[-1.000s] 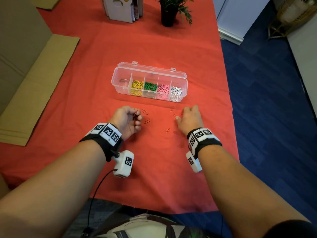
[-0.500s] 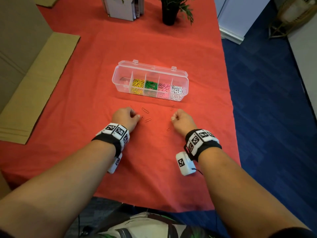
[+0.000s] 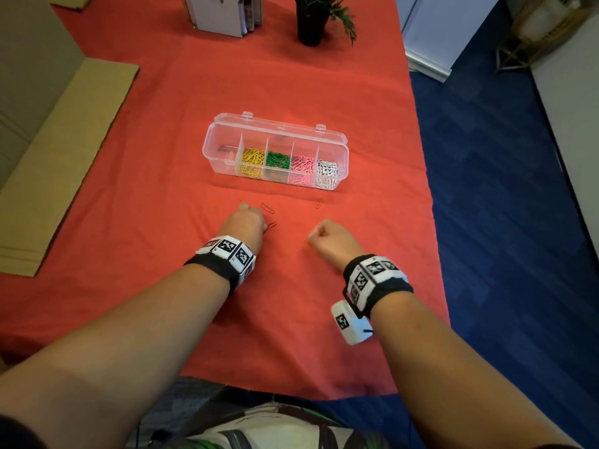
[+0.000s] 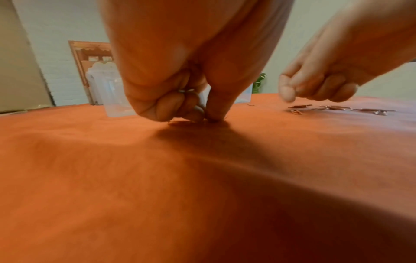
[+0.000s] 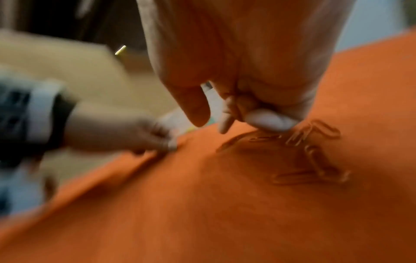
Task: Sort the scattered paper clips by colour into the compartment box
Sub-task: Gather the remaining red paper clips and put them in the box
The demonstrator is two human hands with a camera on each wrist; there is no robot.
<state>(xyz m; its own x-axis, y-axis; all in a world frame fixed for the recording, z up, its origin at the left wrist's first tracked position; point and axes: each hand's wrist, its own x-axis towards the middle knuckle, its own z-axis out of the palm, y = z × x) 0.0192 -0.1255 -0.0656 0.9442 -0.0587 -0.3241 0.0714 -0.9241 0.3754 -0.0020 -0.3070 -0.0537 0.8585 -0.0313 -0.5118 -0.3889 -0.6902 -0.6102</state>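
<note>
A red cloth-covered table [image 3: 162,157] fills the scene, with flat brown cardboard sheets [image 3: 64,140] along its left side. At the far edge stand a dark potted plant [image 3: 311,24] and a white upright book stack [image 3: 223,14]. Mid-table sits the clear plastic compartment box [image 3: 275,153], lid open; yellow, green, pink and white clips fill four compartments, and what lies in the leftmost one is unclear.

Both forearms reach in from the near edge, each wearing a black-and-white marker wristband [image 3: 227,257]. The left hand [image 3: 246,226] is palm down on the cloth, fingers curled, thumb and fingertip pinching down at a red paper clip [image 4: 178,122] flat on the cloth. The right hand [image 3: 330,241] is a loose fist, knuckles up, fingertips curled onto a small cluster of red clips [image 5: 310,153]; whether it grips any I cannot tell. A few more scattered red paper clips [image 3: 267,208] lie between hands and box.

Compared with half a second ago, the left hand has slid a little farther left and away, and the right has drawn slightly nearer.
</note>
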